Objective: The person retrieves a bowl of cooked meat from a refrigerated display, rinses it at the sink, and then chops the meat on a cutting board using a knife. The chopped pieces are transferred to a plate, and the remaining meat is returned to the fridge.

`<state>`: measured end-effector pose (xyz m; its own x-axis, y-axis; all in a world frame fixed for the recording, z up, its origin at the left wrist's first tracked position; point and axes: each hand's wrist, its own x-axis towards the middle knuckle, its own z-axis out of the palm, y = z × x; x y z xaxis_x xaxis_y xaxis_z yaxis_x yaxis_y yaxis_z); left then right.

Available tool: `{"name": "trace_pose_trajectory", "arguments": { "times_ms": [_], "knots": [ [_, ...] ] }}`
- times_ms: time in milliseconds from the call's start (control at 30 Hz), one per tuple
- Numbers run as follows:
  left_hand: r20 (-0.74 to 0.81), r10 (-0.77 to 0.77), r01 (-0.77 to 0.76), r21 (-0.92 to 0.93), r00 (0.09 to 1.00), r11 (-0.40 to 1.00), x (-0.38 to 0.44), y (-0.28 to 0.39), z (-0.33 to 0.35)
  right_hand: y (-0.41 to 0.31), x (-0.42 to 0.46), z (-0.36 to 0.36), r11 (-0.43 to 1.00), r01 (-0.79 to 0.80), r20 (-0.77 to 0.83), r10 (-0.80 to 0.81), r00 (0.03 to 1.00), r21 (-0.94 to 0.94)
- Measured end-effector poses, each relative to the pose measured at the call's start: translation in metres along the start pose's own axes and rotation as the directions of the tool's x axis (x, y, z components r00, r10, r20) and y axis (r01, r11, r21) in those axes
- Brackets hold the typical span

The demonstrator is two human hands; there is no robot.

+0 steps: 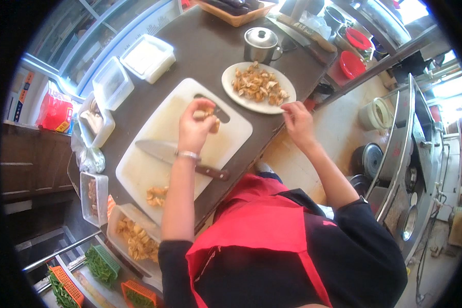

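My left hand (192, 125) is above the white cutting board (169, 111), its fingers closed around golden-brown fried food pieces (212, 125) that look like tofu puffs. Beneath that wrist a kitchen knife (158, 151) with a brown handle lies flat on the board. More brown pieces (156, 196) rest at the board's near-left end. My right hand (299, 122) hovers by the right rim of a white oval plate (231, 86), fingertips close together; whether anything is between them cannot be made out. Cut brown pieces (258, 85) are heaped on the plate.
A lidded metal mug (261, 44) stands behind the plate. Plastic tubs (113, 82) line the table's left side, and a tub of uncut brown pieces (136, 238) is at lower left. Another knife (292, 32) lies at the back. A steel cooking station (404, 161) stands to the right.
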<state>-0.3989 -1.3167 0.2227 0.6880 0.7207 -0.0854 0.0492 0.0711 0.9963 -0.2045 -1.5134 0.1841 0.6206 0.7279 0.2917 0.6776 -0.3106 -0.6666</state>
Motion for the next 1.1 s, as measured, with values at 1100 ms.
{"name": "trace_pose_trajectory", "arguments": {
  "times_ms": [1100],
  "knots": [
    [-0.877, 0.274, 0.137, 0.351, 0.394, 0.926, -0.263, 0.028, -0.052, -0.129, 0.017, 0.09, 0.724, 0.235, 0.564, -0.665, 0.49, 0.649]
  ]
}}
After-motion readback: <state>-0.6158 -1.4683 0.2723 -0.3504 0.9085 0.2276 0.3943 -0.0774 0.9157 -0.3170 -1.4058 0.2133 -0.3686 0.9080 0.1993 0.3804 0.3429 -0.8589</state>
